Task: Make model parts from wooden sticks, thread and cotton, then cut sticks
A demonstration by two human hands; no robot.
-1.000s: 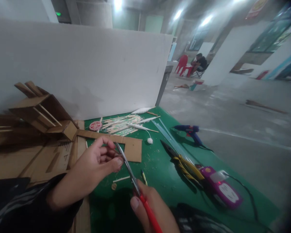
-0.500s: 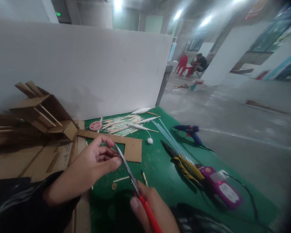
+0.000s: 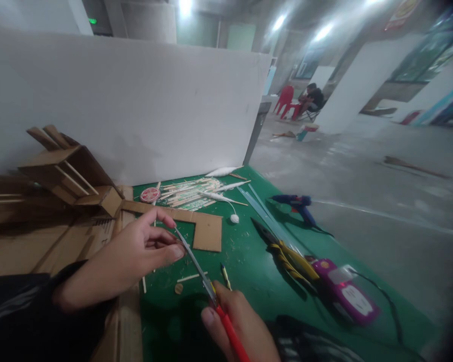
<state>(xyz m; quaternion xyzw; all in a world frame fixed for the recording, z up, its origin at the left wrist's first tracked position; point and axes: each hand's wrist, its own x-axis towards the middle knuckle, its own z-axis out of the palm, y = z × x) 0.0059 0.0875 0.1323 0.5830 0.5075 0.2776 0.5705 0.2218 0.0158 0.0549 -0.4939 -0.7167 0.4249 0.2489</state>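
Red-handled scissors (image 3: 196, 259) rest in my right hand (image 3: 241, 322), which is closed around the handle. Their blades look edge-on and slant up and left, with the tip by my left index fingertip. My left hand (image 3: 151, 244) is held just left of the blades, index finger arched, the other fingers curled toward the thumb. Whatever sits between thumb and fingers is too small to make out. Behind the hands lies a flat L-shaped cardboard piece (image 3: 208, 234) on the green tabletop (image 3: 245, 281). A thin stick (image 3: 192, 277) and a small round wooden disc (image 3: 178, 288) lie below the blades.
Long-nose pliers (image 3: 290, 264), a purple device (image 3: 347, 294) with a cord, clear glue sticks (image 3: 264, 213) and a glue gun (image 3: 296, 203) lie right. Farther back are thin wooden sticks (image 3: 189, 193) and a tape roll (image 3: 150, 195). A cardboard structure (image 3: 71, 171) stands left, before a white board (image 3: 136, 100).
My left hand and the scissors' tip have shifted slightly left. My right hand stays nearly in place, still around the red handle.
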